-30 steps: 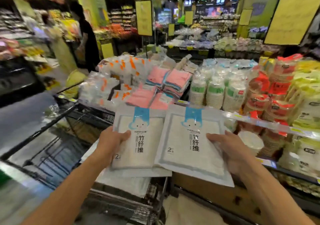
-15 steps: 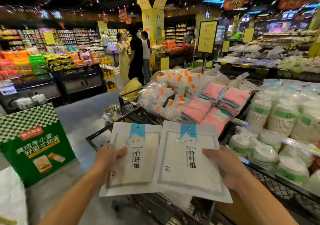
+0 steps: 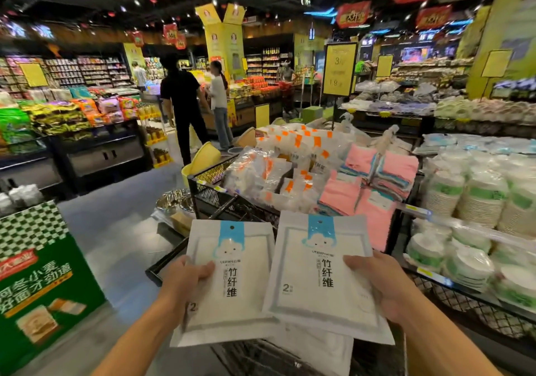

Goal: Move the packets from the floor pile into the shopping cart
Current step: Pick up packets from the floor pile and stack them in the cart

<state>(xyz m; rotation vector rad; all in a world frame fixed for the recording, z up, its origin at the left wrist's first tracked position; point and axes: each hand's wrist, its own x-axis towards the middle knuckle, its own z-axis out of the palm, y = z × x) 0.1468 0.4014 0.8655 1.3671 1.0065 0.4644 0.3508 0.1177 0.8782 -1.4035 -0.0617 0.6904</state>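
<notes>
Packets [image 3: 319, 283] raised, in each hand [image 3: 383, 285].

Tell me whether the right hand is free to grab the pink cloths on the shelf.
Probably not yet: the right hand grips a white packet, so it is occupied. The pink cloths lie uncovered beyond the packet, with nothing else blocking them.

bright ceiling spotlights against dark ceiling, soft motion blur, wide-angle bending at edges
</notes>
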